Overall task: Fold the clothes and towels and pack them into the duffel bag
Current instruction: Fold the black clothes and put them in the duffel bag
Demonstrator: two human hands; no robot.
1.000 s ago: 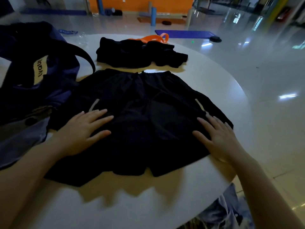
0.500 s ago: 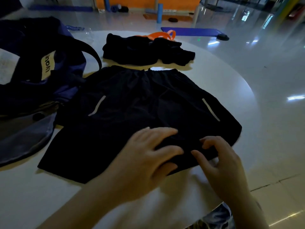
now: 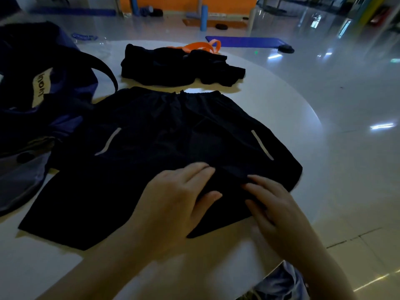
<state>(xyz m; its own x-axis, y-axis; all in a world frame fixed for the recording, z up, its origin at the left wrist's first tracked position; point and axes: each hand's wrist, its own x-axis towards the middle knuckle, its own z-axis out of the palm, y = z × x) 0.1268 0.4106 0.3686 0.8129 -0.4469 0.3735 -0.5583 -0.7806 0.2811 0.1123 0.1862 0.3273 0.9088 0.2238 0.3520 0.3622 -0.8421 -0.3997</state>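
The black shorts (image 3: 173, 148) lie spread flat on the round white surface (image 3: 281, 118), and the fold is only just starting. Both hands meet at the near inner edge of the right leg. The left hand (image 3: 179, 204) rests on the cloth with fingers fairly straight and the thumb pressing the fabric. The right hand (image 3: 275, 204) has its fingers bent down at a raised ridge of cloth; it seems to be pinching that ridge, though the dim light leaves this uncertain.

The waistband points away from the person, toward a heap of dark clothing (image 3: 179, 66) with an orange strap (image 3: 199, 46) on its far side. The leg openings face the near edge. As spread, the shorts are wider than they are deep, so their long axis runs left to right.

The next move probably calls for a firm hold on the right leg's edge, carrying it across onto the left leg so the sides line up. The dark blue duffel bag (image 3: 43, 87) sits just to the left, touching the shorts' left side, ready for packing.
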